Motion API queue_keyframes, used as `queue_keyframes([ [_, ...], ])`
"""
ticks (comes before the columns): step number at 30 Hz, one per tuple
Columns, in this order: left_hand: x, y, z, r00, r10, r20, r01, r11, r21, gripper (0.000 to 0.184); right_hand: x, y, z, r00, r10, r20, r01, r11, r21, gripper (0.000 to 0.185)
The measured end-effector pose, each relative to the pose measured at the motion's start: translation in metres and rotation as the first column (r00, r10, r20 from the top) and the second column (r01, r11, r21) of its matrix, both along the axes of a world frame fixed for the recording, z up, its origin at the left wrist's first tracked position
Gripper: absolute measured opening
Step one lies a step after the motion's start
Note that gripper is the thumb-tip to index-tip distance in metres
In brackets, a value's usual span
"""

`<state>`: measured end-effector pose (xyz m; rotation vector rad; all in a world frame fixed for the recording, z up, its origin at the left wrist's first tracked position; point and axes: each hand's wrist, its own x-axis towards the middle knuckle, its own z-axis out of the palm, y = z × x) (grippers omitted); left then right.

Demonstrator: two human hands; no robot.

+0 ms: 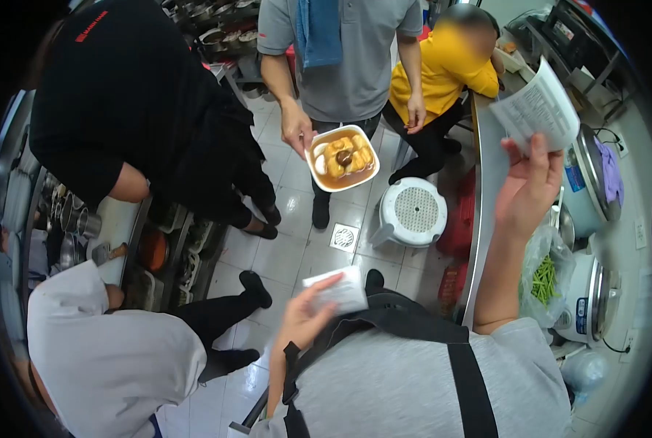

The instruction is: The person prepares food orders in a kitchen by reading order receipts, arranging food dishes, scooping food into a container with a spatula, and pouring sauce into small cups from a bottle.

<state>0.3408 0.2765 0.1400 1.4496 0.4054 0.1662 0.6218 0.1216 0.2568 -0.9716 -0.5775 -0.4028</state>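
Observation:
My left hand (307, 314), low in front of my apron (406, 320), is closed on a small white packet or folded paper (340, 288), blurred by motion. Raised at the right, my right hand (534, 182) grips a printed white paper (538, 106) at its lower edge. Ahead of me a person in a grey shirt (355, 80) holds out a square white bowl (375, 175) with yellowish pieces, a pale piece and a dark round piece in brown liquid. Neither of my hands touches the bowl.
A white stool (413, 212) stands by the counter (490, 146) at the right, near a bag of green beans (543, 281) and pots. One person in yellow (443, 73) sits behind. Two people, in black (136, 95) and light grey (114, 343), work at the left.

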Motion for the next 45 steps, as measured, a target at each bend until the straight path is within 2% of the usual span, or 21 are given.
queue_keyframes([
  [2, -0.036, 0.023, 0.009, 0.983, 0.172, 0.058, -0.172, 0.985, -0.001, 0.036, -0.004, -0.005, 0.004, 0.999, 0.029, 0.03, -0.03, 1.0, 0.01, 0.024],
  [4, -0.064, 0.039, 0.021, 0.916, 0.311, 0.253, -0.319, 0.948, -0.009, 0.025, -0.015, -0.015, 0.004, 0.997, 0.072, 0.037, -0.072, 0.997, -0.001, 0.025],
  [6, -0.084, 0.052, 0.018, 0.846, 0.257, 0.468, -0.236, 0.966, -0.102, 0.019, -0.024, -0.019, -0.003, 0.999, 0.031, 0.031, -0.03, 0.999, -0.021, 0.026],
  [7, -0.094, 0.055, 0.016, 0.863, 0.206, 0.462, -0.203, 0.978, -0.058, 0.016, -0.025, -0.018, -0.012, 1.0, 0.025, 0.018, -0.024, 1.0, -0.018, 0.026],
  [10, -0.1, 0.028, 0.026, 0.799, 0.31, 0.515, -0.352, 0.936, -0.016, 0.02, -0.026, -0.02, -0.035, 0.993, 0.044, -0.112, -0.045, 0.999, -0.013, 0.028],
  [11, -0.108, 0.03, 0.02, 0.794, 0.212, 0.57, -0.31, 0.948, 0.078, 0.025, -0.022, -0.018, -0.035, 0.987, 0.062, -0.147, -0.063, 0.998, 0.0, 0.029],
  [13, -0.113, 0.017, 0.027, 0.723, 0.374, 0.58, -0.364, 0.921, -0.139, 0.028, -0.014, -0.016, -0.033, 0.983, 0.108, -0.146, -0.112, 0.994, -0.019, 0.032],
  [15, -0.117, -0.004, 0.036, 0.668, 0.519, 0.534, -0.404, 0.855, -0.325, 0.037, -0.009, -0.01, -0.029, 0.976, 0.172, -0.133, -0.181, 0.982, -0.054, 0.036],
  [16, -0.117, -0.015, 0.038, 0.655, 0.593, 0.469, -0.493, 0.805, -0.33, 0.032, -0.009, -0.007, -0.033, 0.968, 0.21, -0.141, -0.224, 0.97, -0.092, 0.039],
  [18, -0.103, -0.048, 0.037, 0.514, 0.692, 0.506, -0.704, 0.678, -0.212, 0.028, -0.002, 0.006, -0.043, 0.928, 0.349, -0.131, -0.368, 0.915, -0.164, 0.045],
  [20, -0.096, -0.073, 0.037, 0.368, 0.782, 0.503, -0.832, 0.519, -0.198, 0.022, -0.006, 0.012, -0.063, 0.884, 0.43, -0.185, -0.464, 0.856, -0.227, 0.046],
  [21, -0.091, -0.084, 0.036, 0.281, 0.847, 0.451, -0.893, 0.403, -0.201, 0.022, -0.013, 0.01, -0.069, 0.804, 0.55, -0.225, -0.594, 0.755, -0.278, 0.044],
  [22, -0.089, -0.096, 0.036, 0.176, 0.902, 0.394, -0.943, 0.269, -0.195, 0.022, -0.024, 0.01, -0.071, 0.78, 0.558, -0.281, -0.625, 0.692, -0.36, 0.041],
  [23, -0.084, -0.108, 0.041, 0.112, 0.886, 0.449, -0.948, 0.231, -0.219, 0.024, -0.033, 0.011, -0.076, 0.744, 0.617, -0.257, -0.663, 0.635, -0.396, 0.039],
  [24, -0.086, -0.122, 0.043, 0.082, 0.878, 0.472, -0.963, 0.192, -0.189, 0.032, -0.034, 0.009, -0.087, 0.681, 0.657, -0.323, -0.725, 0.544, -0.423, 0.038],
  [26, -0.093, -0.148, 0.056, 0.011, 0.898, 0.44, -0.976, 0.105, -0.192, 0.038, -0.048, 0.007, -0.098, 0.555, 0.745, -0.37, -0.809, 0.377, -0.451, 0.036],
  [29, -0.116, -0.189, 0.068, -0.013, 0.897, 0.441, -0.996, 0.028, -0.086, 0.039, -0.077, 0.003, -0.102, 0.305, 0.836, -0.456, -0.919, 0.132, -0.372, 0.034],
  [32, -0.131, -0.219, 0.08, -0.09, 0.858, 0.506, -0.995, -0.054, -0.084, 0.041, -0.091, 0.015, -0.113, 0.09, 0.852, -0.516, -0.945, -0.09, -0.314, 0.033],
  [37, -0.145, -0.265, 0.103, -0.299, 0.738, 0.605, -0.944, -0.323, -0.072, 0.052, -0.14, 0.03, -0.113, -0.213, 0.748, -0.628, -0.894, -0.408, -0.183, 0.036],
  [40, -0.156, -0.291, 0.097, -0.335, 0.745, 0.576, -0.919, -0.394, -0.025, 0.063, -0.162, 0.035, -0.111, -0.321, 0.697, -0.641, -0.84, -0.522, -0.147, 0.036],
  [45, -0.172, -0.323, 0.089, -0.333, 0.77, 0.545, -0.902, -0.429, 0.054, 0.068, -0.186, 0.033, -0.118, -0.335, 0.705, -0.625, -0.844, -0.52, -0.135, 0.036],
])
